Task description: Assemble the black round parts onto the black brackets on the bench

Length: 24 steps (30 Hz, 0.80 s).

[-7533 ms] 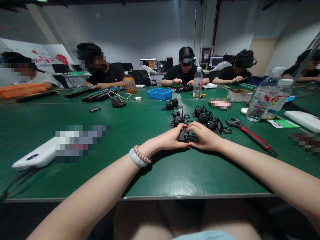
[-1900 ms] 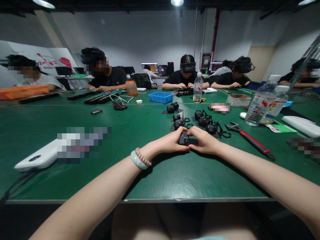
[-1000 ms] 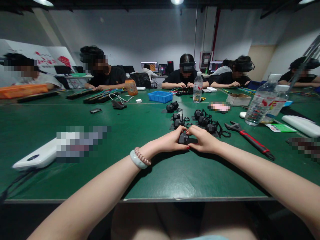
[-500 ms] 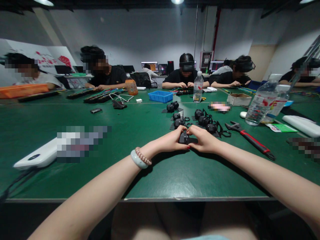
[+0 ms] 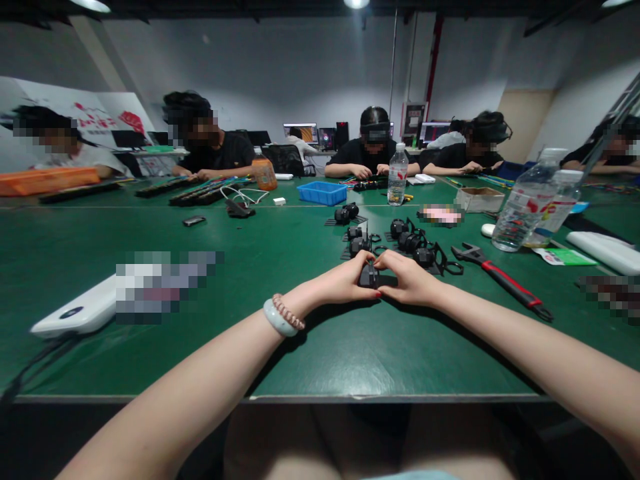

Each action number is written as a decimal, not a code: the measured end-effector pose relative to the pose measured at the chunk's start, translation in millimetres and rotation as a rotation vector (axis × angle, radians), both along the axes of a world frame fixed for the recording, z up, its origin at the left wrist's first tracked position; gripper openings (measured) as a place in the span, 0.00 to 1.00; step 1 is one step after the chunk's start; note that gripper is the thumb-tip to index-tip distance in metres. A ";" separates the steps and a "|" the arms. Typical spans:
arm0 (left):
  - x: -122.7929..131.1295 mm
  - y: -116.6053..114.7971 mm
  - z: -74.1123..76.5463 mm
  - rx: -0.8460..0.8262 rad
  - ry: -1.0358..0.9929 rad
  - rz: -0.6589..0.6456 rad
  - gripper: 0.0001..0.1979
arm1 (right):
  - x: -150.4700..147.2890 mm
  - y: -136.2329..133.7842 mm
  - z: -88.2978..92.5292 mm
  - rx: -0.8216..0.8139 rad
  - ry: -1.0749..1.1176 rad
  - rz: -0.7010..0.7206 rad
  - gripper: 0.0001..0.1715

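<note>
- Fingers of the left hand (image 5: 341, 283): thumb and forefinger pinching a black fitting (image 5: 369, 276).
- Fingers of the right hand (image 5: 414, 280): closed about the same fitting from the right.
- Fitting: between both hands, inward from the near edge of the green table (image 5: 320, 363).
- Similar black pieces (image 5: 410, 241): clustered just beyond the hands.
- Adjustable wrench (image 5: 506, 281): lying to their right.

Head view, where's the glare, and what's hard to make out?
Head view: pale glare on the green table near its front edge; same head view: the black part between left hand and right hand shows little detail, dark and partly covered.
</note>
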<state>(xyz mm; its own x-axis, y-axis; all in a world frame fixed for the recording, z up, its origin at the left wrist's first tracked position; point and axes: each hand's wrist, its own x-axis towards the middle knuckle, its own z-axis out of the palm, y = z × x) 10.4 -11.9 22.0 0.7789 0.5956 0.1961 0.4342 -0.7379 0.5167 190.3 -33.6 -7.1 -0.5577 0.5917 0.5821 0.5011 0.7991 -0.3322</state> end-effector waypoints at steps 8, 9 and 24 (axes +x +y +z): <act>1.4 -1.4 -0.3 0.010 -0.026 0.037 0.29 | 0.8 0.0 -1.2 0.018 0.004 0.006 0.20; 1.5 -1.4 -0.5 0.011 -0.028 0.040 0.29 | 0.9 -0.1 -1.1 0.018 0.004 0.009 0.20; 1.3 -0.6 0.2 0.031 0.000 0.056 0.29 | 0.1 -0.9 -1.8 -0.058 0.113 -0.010 0.22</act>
